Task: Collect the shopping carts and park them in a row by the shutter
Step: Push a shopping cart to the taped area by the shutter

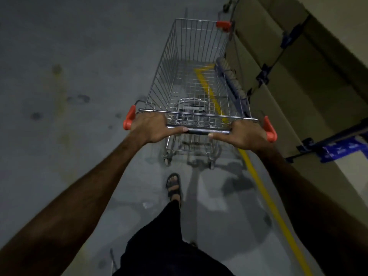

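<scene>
An empty wire shopping cart (191, 72) with orange corner caps stands straight ahead of me on the grey floor. Its metal handle bar (199, 131) runs across the middle of the view. My left hand (153, 126) is wrapped around the bar's left end and my right hand (244, 133) around its right end. A second cart (229, 10) shows only partly at the top, just beyond the front right corner of mine. No shutter is recognisable in the view.
A yellow floor line (264, 188) runs under the cart and back along my right. Stacked beige boxes bound with dark straps (278, 62) line the right side. Open stained concrete floor (69, 86) lies to the left. My sandalled foot (174, 186) steps behind the cart.
</scene>
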